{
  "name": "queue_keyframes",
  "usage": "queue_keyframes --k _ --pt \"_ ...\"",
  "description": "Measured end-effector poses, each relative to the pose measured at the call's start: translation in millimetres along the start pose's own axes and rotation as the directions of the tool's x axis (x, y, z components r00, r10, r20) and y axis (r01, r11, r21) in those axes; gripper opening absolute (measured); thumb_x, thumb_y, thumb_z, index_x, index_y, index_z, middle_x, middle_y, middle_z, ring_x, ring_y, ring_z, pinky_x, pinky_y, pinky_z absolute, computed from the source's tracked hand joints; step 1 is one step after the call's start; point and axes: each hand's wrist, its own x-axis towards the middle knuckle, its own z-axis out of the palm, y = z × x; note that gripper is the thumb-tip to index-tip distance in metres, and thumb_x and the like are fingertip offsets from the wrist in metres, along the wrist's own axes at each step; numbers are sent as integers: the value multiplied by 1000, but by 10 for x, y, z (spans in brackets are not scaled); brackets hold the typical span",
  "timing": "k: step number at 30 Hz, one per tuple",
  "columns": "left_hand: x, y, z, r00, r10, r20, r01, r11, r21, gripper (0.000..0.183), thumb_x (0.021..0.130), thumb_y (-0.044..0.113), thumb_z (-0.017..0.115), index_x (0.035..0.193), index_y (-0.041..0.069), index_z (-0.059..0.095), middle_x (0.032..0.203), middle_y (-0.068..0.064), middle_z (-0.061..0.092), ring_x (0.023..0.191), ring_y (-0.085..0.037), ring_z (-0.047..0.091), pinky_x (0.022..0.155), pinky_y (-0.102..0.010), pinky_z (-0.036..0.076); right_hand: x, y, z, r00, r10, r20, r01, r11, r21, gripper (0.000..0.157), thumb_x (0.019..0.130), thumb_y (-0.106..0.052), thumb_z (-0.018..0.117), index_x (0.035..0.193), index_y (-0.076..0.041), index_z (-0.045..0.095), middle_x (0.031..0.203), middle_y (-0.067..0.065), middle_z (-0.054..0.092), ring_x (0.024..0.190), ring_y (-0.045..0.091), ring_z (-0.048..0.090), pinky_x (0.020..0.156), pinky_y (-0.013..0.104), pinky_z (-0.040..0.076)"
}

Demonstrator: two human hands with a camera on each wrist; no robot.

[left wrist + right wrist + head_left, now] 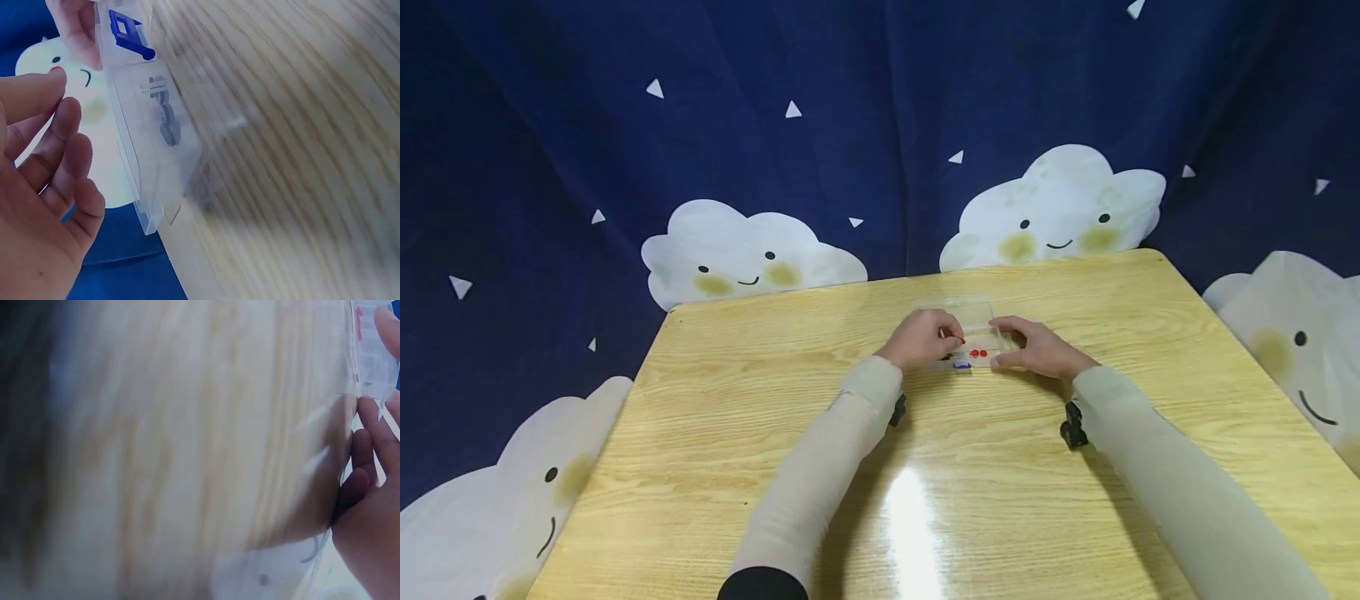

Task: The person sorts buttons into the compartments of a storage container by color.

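Near the table's far side lies a clear plastic box (pixel 940 367) with its transparent lid (pixel 973 312) raised at the back. My left hand (pixel 921 337) is over its left part, pinching a small red piece (pixel 56 70) between thumb and index finger. The right hand (pixel 1043 348) grips the box's right end, thumb at the front and fingers farther back. Small red pieces (pixel 978 353) sit inside the box near that thumb. A blue piece (pixel 130 36) and dark grey linked pieces (pixel 165 112) show through the front wall in the left wrist view.
The light wooden table (pixel 737 417) extends around the box on all sides. Behind it hangs a dark blue curtain (pixel 850 83) with white clouds. Dark wrist cameras (pixel 1073 425) hang below both sleeves.
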Motion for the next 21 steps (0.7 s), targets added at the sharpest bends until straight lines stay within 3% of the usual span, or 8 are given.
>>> queue_keyframes --k 4,11,21 --pt "34 23 16 1000 10 -12 -9 999 43 10 93 17 65 92 18 75 93 4 72 83 -8 61 74 -21 49 -6 -23 4 1000 8 1 -8 1000 -1 81 87 -37 76 153 -14 35 163 20 24 149 43 23 119 61 22" --pt "97 76 66 999 -6 -41 11 990 138 8 92 21 68 91 21 76 94 7 73 92 -10 60 87 -26 49 1 -19 11 1000 -14 1 14 1000 4 80 87 -34 76 152 -12 36 161 20 27 149 43 25 119 61 23" --pt "141 163 117 1000 24 -13 -20 971 238 15 92 21 64 95 23 78 97 8 73 96 -12 63 90 -31 51 -18 -49 -5 1000 -30 4 30 999 -16 80 87 -35 76 152 -11 36 162 21 27 148 44 26 119 60 25"
